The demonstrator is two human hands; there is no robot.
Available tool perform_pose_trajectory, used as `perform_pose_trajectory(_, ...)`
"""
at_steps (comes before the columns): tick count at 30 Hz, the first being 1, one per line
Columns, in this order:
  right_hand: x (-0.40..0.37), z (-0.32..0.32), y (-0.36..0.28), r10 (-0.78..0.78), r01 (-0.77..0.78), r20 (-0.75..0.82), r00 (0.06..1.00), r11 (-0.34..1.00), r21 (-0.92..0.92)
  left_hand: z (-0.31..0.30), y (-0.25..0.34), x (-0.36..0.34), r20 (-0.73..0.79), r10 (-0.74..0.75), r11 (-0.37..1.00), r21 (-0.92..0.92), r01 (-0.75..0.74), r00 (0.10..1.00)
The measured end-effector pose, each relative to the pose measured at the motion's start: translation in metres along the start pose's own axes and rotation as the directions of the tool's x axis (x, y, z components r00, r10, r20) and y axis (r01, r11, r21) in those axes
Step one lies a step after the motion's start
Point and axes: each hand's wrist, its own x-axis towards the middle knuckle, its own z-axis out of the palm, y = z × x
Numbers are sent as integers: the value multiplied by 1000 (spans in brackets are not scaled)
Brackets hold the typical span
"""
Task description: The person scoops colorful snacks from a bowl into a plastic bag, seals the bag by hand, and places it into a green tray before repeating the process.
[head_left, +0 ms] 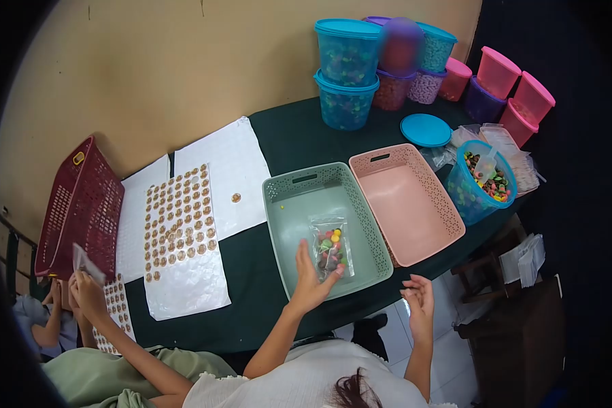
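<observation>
Lying flat in the green basket (285,217), a small clear candy bag (330,246) sits under the left hand (309,277).
That hand is spread open, its fingertips touching the bag's lower corner without clasping it. The right hand (418,299) hovers empty and loose. The bag looks light, slick and floppy, so it is probably best pinched at its top edge.

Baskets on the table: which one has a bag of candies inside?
The green basket, the middle one, holds the candy bag by the left hand. The pink basket is empty; the maroon basket leans on the wall.
</observation>
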Motion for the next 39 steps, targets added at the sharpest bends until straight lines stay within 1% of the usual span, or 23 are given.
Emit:
perform_pose_trajectory(1,-4,-6,2,0,0,1,1000,1000,9,4,1,-1,0,2,1000,9,-2,1000)
perform_pose_trajectory(3,-9,-20,7,5,-6,-4,1000,992,-127,18,4,-1,60,103,956,-282,-82,993)
perform_pose_trajectory(4,-11,-28,10,-8,9,5,1000,988,-156,25,15,-4,67,86,934,-351,-57,994)
perform_pose_trajectory(5,-11,-33,11,-15,15,-2,1000,990,-140,30,25,-6,73,98,938,-340,-68,993)
perform_pose_trajectory(7,-13,-50,7,-17,53,122,992,954,-294,45,45,-11,157,104,966,-251,-62,982)
perform_pose_trajectory(8,-13,-58,1,-6,64,161,987,931,-358,55,56,-14,213,66,965,-261,-8,975)
perform_pose_trajectory(9,-14,-68,-5,-5,60,149,989,928,-367,69,63,-17,222,70,962,-271,-8,973)
perform_pose_trajectory(11,-16,-89,-15,-30,154,273,962,883,-444,98,78,-23,287,78,936,-351,30,955)
perform_pose_trajectory(12,-19,-100,-23,12,113,259,966,880,-461,112,87,-28,301,93,935,-355,21,949)
perform_pose_trajectory(13,-21,-114,-25,11,109,245,969,876,-470,126,96,-31,310,102,931,-366,20,945)
perform_pose_trajectory(15,-24,-150,-23,23,103,256,967,877,-470,155,112,-39,424,135,928,-370,35,895)
perform_pose_trajectory(17,-29,-186,-20,15,99,220,975,862,-497,182,127,-45,452,167,922,-386,24,876)
perform_pose_trajectory(19,-34,-217,-22,43,68,189,981,836,-544,208,138,-46,530,206,933,-361,-1,822)
perform_pose_trajectory(20,-36,-235,-13,-10,121,198,980,822,-556,220,148,-47,542,201,934,-358,7,816)
perform_pose_trajectory(24,-43,-284,-12,17,63,141,990,838,-542,264,175,-49,616,217,942,-336,4,757)
perform_pose_trajectory(26,-42,-301,-20,44,40,139,989,838,-545,282,185,-47,651,307,928,-367,-66,694)
perform_pose_trajectory(27,-39,-309,-22,72,19,148,986,843,-537,290,190,-43,643,311,925,-375,-67,700)
perform_pose_trajectory(29,-29,-325,-21,81,4,141,987,857,-516,304,200,-34,735,273,951,-303,-60,620)
perform_pose_trajectory(31,-17,-338,-22,99,-38,86,991,846,-532,318,209,-23,754,263,955,-292,-51,602)
perform_pose_trajectory(33,-2,-352,-23,66,-13,85,994,859,-512,338,217,-8,778,264,956,-289,-48,570)
perform_pose_trajectory(36,25,-378,-29,38,7,75,996,856,-517,372,221,23,756,336,928,-369,-58,561)
perform_pose_trajectory(38,44,-398,-35,61,-27,45,997,838,-545,398,226,46,698,409,902,-408,-143,587)
perform_pose_trajectory(39,55,-409,-39,53,-25,35,998,834,-552,410,232,59,696,423,895,-420,-149,580)
